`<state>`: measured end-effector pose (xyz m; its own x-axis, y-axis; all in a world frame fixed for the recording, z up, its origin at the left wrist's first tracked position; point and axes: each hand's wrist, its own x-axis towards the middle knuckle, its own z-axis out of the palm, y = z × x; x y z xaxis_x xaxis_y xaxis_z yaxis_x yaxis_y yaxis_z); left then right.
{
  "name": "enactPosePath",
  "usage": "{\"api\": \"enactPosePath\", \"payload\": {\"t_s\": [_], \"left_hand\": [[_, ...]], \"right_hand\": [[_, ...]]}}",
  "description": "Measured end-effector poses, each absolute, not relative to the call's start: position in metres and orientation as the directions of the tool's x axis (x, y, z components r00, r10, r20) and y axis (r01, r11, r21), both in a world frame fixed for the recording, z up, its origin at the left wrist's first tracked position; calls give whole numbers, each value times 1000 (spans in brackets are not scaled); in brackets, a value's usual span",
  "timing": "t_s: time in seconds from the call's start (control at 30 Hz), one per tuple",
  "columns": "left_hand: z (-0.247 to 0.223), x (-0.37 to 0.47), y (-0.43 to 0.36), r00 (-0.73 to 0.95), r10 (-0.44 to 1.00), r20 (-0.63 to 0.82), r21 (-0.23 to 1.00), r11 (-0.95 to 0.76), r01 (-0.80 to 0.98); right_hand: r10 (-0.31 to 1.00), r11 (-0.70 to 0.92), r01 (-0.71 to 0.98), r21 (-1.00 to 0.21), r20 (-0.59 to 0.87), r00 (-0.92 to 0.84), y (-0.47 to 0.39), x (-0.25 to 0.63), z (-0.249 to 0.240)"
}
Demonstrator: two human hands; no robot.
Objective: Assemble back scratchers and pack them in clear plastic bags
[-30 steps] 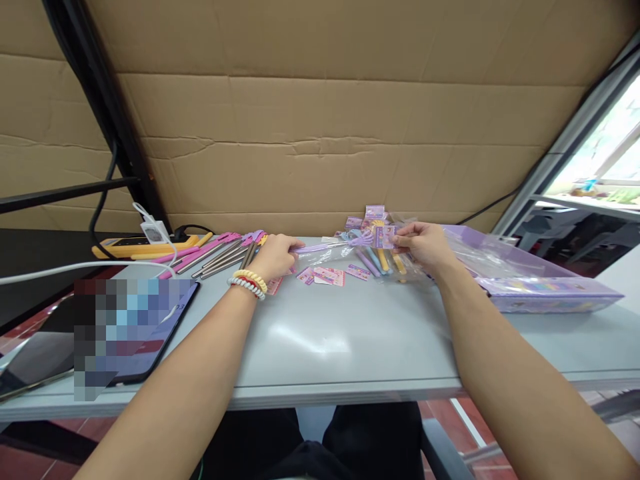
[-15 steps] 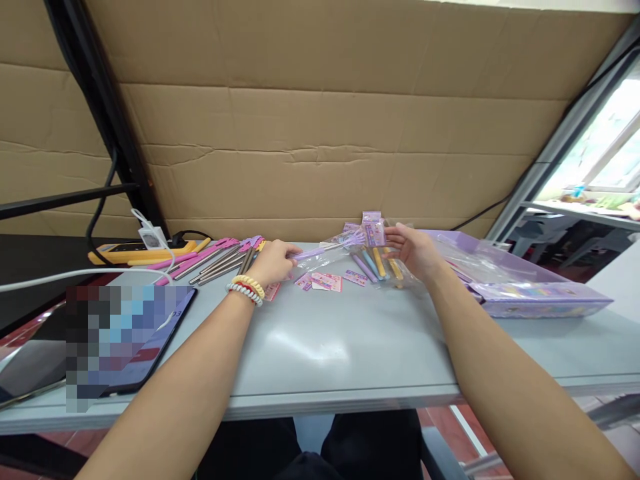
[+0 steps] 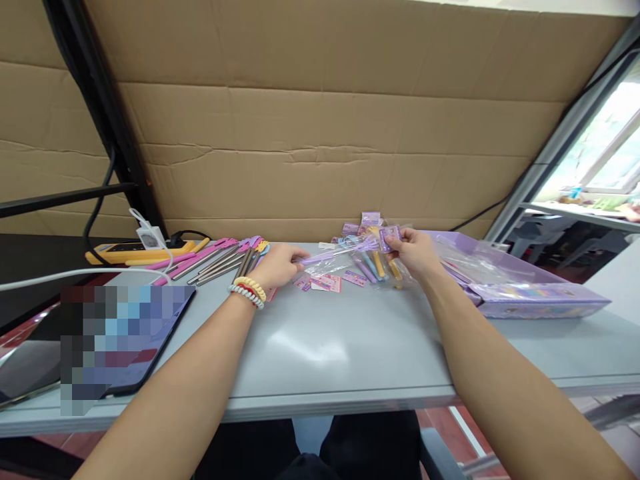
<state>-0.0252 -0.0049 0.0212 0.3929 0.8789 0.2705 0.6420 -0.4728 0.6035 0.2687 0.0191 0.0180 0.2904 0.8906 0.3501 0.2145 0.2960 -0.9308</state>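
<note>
My left hand [image 3: 281,265] is closed on the handle end of a purple back scratcher [image 3: 337,253], which has a metal rod and a splayed head. Clear plastic wrapping lies around the scratcher. Between the thumb and fingers of my right hand [image 3: 416,252] is a small purple printed card [image 3: 390,237] at the head end. Under and behind it lie wrapped scratchers [image 3: 379,265] with yellow, blue and purple handles. Small printed cards [image 3: 327,283] rest on the table below the held scratcher. Left of my left hand is a pile of metal-rod scratchers [image 3: 220,261] with coloured ends.
An open purple box [image 3: 545,300] with clear plastic inside stands at the right. On the left are a tablet [image 3: 150,347], a white charger [image 3: 151,235] with its cable, and a yellow-and-black power strip [image 3: 135,252]. Cardboard [image 3: 320,153] walls the back of the grey table [image 3: 320,360].
My right hand has closed on the purple card, its fingers spread apart before. The card has shifted slightly right and down. My left hand has moved a little to the right with the back scratcher.
</note>
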Motion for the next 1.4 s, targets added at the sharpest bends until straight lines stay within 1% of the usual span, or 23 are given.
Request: {"api": "enactPosePath", "payload": {"t_s": [0.1, 0.2, 0.33, 0.47, 0.57, 0.63, 0.7, 0.77, 0.8, 0.83, 0.9, 0.97, 1.03, 1.1, 1.17, 1.3, 1.4], "left_hand": [[21, -21, -6, 424, 874, 236, 634, -469, 614], [21, -19, -9, 438, 883, 170, 687, -425, 589], [22, -18, -12, 417, 908, 43, 748, -306, 589], [24, -19, -14, 399, 917, -16, 785, -235, 572], [24, -20, -14, 420, 907, -27, 834, -211, 509], [23, -21, -13, 427, 904, -14, 872, -198, 447], [19, -20, -10, 402, 916, 9, 910, -174, 376], [14, -16, -7, 340, 940, 40, 943, -148, 298], [11, -13, -6, 303, 951, 57, 957, -139, 255], [9, -10, -5, 269, 960, 75, 968, -134, 211], [6, -3, -4, 226, 969, 100, 986, -127, 108], [5, 2, -5, 202, 974, 102, 995, -104, 1], [6, 5, -7, 195, 976, 98, 993, -85, -78], [7, 6, -9, 222, 969, 103, 990, -80, -114], [7, 6, -10, 277, 954, 117, 990, -89, -109], [4, 9, -11, 338, 934, 111, 993, -95, -63], [4, 11, -13, 358, 929, 94, 996, -88, -34]], "right_hand": [[866, 279, 264, -923, 361, 346, 21, 271, 18], [859, 242, 296, -924, 346, 379, 19, 268, 19], [896, 238, 245, -940, 310, 319, 14, 261, 21], [884, 268, 302, -915, 358, 301, 11, 255, 22], [835, 303, 335, -892, 418, 358, 13, 255, 21], [772, 326, 370, -870, 471, 428, 15, 257, 21], [688, 327, 456, -828, 539, 485, 15, 257, 23], [628, 311, 550, -775, 602, 493, 11, 253, 26], [628, 306, 582, -753, 619, 471, 8, 249, 27], [657, 310, 598, -740, 621, 428, 5, 244, 29], [774, 338, 593, -731, 574, 267, -3, 231, 30], [881, 380, 562, -735, 473, 24, -8, 217, 27], [922, 387, 516, -764, 339, -188, -11, 205, 22], [922, 367, 469, -803, 247, -299, -11, 195, 15], [906, 355, 407, -842, 201, -373, -10, 189, 11], [849, 378, 269, -886, 216, -482, -9, 189, 7], [836, 366, 236, -900, 207, -508, -9, 191, 7]]}}
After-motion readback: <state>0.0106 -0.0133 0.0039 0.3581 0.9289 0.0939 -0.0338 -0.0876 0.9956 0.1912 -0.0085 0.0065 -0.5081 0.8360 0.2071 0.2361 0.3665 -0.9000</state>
